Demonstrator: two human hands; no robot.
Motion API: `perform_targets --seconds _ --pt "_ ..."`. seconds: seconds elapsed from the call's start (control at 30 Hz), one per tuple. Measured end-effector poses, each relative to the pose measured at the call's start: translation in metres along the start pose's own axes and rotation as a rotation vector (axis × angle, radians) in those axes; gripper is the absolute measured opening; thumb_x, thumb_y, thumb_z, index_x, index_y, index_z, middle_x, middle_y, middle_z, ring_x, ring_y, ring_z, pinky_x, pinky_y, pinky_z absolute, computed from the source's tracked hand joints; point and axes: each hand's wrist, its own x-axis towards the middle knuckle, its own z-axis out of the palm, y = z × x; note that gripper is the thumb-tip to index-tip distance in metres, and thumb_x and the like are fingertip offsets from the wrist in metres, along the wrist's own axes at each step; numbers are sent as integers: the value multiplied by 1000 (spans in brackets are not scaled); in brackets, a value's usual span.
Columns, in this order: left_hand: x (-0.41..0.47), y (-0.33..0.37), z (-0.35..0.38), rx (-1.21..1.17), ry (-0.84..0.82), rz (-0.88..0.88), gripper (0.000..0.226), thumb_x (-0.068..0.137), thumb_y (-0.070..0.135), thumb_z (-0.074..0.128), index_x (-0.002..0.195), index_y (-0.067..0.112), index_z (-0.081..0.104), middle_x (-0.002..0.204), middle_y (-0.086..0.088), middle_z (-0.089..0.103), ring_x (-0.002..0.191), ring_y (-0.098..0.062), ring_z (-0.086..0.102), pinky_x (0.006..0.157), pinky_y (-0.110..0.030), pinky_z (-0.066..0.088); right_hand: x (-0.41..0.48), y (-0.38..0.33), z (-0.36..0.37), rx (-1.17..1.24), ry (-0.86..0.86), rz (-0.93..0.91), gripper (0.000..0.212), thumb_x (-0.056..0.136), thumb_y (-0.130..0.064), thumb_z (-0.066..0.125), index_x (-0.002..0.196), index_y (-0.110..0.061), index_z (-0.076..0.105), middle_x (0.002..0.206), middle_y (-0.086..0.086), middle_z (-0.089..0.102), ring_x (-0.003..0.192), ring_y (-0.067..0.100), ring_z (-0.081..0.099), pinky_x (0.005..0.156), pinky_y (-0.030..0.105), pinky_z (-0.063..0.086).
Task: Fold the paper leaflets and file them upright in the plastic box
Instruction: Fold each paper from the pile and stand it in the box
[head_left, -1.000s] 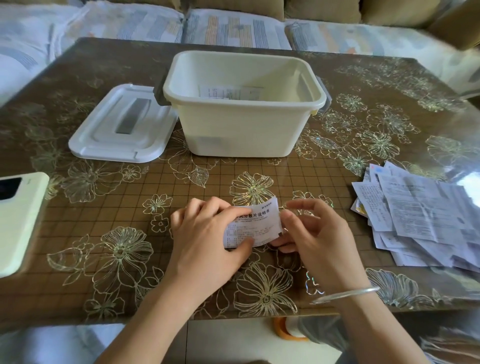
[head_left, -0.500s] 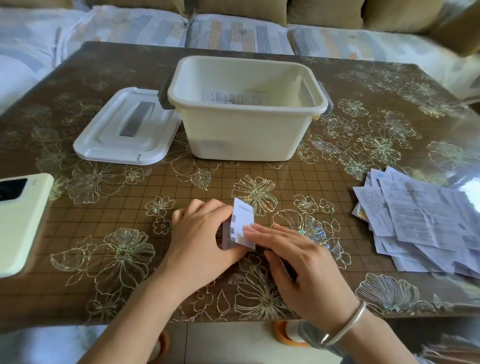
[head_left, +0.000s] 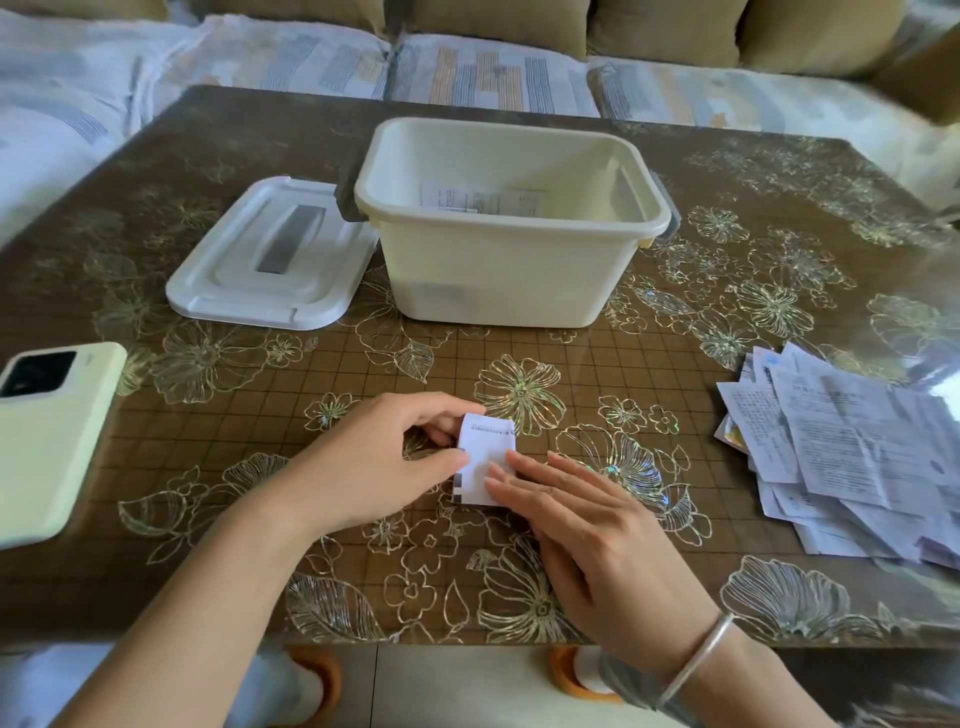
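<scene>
A small folded white leaflet (head_left: 483, 447) lies on the table near its front middle. My left hand (head_left: 374, 462) pinches the leaflet's left edge between thumb and fingers. My right hand (head_left: 587, 519) lies flat, its straight fingertips pressing the leaflet's right side down. The cream plastic box (head_left: 498, 275) stands open behind them, with a few folded leaflets (head_left: 483, 200) leaning against its far wall. A loose pile of unfolded leaflets (head_left: 857, 457) lies at the right edge of the table.
The box's white lid (head_left: 270, 254) lies flat left of the box. A pale green phone (head_left: 47, 436) rests at the table's left edge. The brown flowered table (head_left: 727, 291) is backed by a sofa with striped cushions (head_left: 493, 73).
The leaflet was held up wide between both hands, then folded over in half. Now it lies flat on the table, and my right fingers press it down.
</scene>
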Motion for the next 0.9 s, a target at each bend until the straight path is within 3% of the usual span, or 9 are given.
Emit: perform_targets --seconds 0.2,0.37,0.47,0.57,0.63,0.77,0.9 --pt "-3 2 10 86 119 -11 50 83 22 73 124 45 57 91 26 56 99 10 50 87 -7 33 -1 1 1 -5 -15 2 48 84 -8 49 131 -18 55 137 -9 53 135 6 39 106 39 40" --pt "-4 6 13 127 123 4 56 84 20 71 131 44 51 107 28 51 98 6 52 101 -34 39 0 1 0 0 -24 5 45 85 -8 47 128 -17 58 135 -10 55 133 4 41 106 37 40" --pt "-7 0 19 177 162 51 47 85 23 69 125 43 56 127 27 41 102 3 51 102 -33 38 2 2 -2 -11 -36 12 41 87 -11 46 125 -20 59 131 -12 58 131 1 42 106 36 40" --pt "-13 -12 29 307 257 104 37 89 35 60 126 41 61 144 19 38 128 -5 36 112 -39 27 3 4 -3 5 -47 29 39 89 -14 44 124 -22 59 132 -13 57 131 -1 42 107 35 39" --pt "-16 -17 33 352 276 120 42 88 48 47 128 43 59 149 17 37 139 -10 26 114 -41 20 2 7 -4 48 -66 52 39 90 -17 46 127 -23 58 134 -13 56 131 -3 40 110 31 35" --pt "-16 -20 30 345 234 102 49 82 62 37 128 52 54 151 20 34 139 -6 23 114 -37 14 8 15 -13 100 -124 86 39 92 -29 45 130 -27 57 135 -16 53 130 -11 37 114 23 25" --pt "-17 -22 30 353 249 128 51 83 66 39 129 50 54 151 21 34 140 -7 24 115 -37 16 10 15 -15 44 -137 71 40 92 -30 44 130 -29 56 135 -17 53 130 -12 36 115 27 27"
